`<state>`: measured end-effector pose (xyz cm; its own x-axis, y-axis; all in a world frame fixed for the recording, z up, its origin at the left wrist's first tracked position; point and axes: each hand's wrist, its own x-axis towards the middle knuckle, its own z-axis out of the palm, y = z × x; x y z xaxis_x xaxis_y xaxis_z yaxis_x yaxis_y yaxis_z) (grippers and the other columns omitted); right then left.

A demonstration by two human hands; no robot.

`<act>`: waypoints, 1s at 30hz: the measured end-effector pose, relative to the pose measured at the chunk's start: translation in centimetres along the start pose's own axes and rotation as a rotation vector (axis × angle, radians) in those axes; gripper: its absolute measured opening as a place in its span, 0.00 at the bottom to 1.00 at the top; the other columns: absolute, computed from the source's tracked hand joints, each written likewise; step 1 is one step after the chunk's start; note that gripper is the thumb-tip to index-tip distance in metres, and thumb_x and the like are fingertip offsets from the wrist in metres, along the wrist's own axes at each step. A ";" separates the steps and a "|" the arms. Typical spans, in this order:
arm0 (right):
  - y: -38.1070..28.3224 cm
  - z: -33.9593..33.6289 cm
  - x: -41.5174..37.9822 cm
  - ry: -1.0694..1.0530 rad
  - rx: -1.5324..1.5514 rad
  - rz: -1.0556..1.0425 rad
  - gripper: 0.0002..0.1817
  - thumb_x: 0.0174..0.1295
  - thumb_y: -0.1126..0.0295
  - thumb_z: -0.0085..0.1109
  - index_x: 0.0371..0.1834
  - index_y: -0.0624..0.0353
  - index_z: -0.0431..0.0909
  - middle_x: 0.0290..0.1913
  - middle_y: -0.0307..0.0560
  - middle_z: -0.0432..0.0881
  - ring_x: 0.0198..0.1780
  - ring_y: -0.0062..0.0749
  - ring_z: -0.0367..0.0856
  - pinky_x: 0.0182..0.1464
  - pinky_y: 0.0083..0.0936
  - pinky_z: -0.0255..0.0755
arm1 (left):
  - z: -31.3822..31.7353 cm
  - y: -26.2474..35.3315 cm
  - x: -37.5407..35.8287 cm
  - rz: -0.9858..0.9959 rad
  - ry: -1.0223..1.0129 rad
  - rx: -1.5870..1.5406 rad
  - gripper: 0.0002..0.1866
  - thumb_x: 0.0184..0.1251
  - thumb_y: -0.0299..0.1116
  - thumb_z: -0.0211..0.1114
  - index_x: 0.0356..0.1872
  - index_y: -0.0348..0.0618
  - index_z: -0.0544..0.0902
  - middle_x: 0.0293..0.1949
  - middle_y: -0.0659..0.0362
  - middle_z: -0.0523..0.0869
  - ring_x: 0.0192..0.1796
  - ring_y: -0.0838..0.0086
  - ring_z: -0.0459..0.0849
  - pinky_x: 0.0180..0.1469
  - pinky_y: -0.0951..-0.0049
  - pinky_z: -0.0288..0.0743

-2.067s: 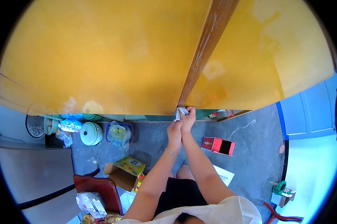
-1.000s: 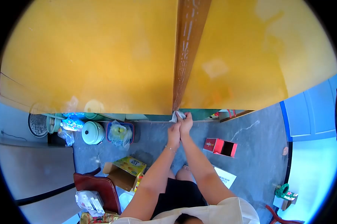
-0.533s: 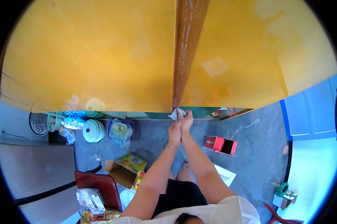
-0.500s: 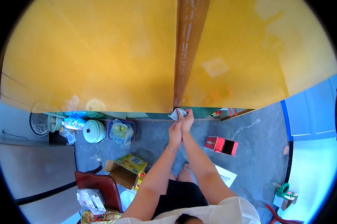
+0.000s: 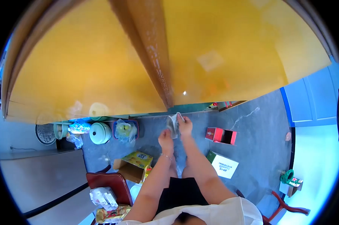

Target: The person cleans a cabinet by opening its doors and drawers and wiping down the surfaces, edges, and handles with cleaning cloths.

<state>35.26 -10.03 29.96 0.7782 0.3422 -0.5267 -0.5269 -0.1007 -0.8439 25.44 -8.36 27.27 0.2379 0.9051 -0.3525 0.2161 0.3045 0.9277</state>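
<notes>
A small greyish cloth [image 5: 173,123] hangs between my two hands, just below the lower edge of tall yellow panels [image 5: 79,67]. My right hand [image 5: 185,126] pinches its upper corner. My left hand [image 5: 165,141], lower and closer to my body, has its fingers closed at the cloth's lower edge; the cloth is slightly blurred there. A brown strip [image 5: 154,56] with pale scuffs runs between the panels and ends above the cloth.
On the grey floor lie a red box [image 5: 220,135], a white-topped box [image 5: 225,165] and an open yellow carton [image 5: 136,165]. A lidded pale pot [image 5: 100,133] and a basket with bagged fruit [image 5: 125,130] stand left. A dark red chair [image 5: 118,183] is nearby.
My hands have parted, with the cloth now stretched between them; before, they were together at the strip's lower end. The view has shifted, and the strip now looks tilted.
</notes>
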 end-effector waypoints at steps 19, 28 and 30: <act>-6.2 1.4 -1.2 -0.373 0.633 0.299 0.09 0.56 0.77 0.41 0.38 0.63 0.71 0.34 0.45 0.76 0.35 0.32 0.75 0.37 0.29 0.71 | 0.9 9.7 1.9 -0.377 -0.497 -0.598 0.13 0.59 0.27 0.56 0.46 0.36 0.73 0.41 0.58 0.79 0.42 0.73 0.78 0.46 0.75 0.71; -5.2 2.4 1.9 -0.352 0.493 0.352 0.10 0.47 0.83 0.39 0.32 0.64 0.69 0.29 0.46 0.72 0.30 0.33 0.71 0.33 0.30 0.69 | 3.2 8.2 3.3 -0.417 -0.424 -0.745 0.10 0.60 0.24 0.48 0.41 0.39 0.73 0.37 0.58 0.78 0.40 0.73 0.78 0.43 0.75 0.72; -6.4 3.0 1.4 -0.326 0.488 0.329 0.09 0.47 0.83 0.39 0.30 0.64 0.69 0.28 0.45 0.72 0.29 0.33 0.70 0.31 0.30 0.68 | 3.3 8.9 2.7 -0.394 -0.386 -0.737 0.10 0.59 0.22 0.47 0.41 0.38 0.73 0.38 0.57 0.78 0.41 0.72 0.77 0.44 0.75 0.72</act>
<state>38.70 -6.12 34.89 0.4476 0.6384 -0.6262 -0.8728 0.1594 -0.4613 31.08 -4.20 34.21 0.6029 0.5744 -0.5537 -0.2778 0.8017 0.5292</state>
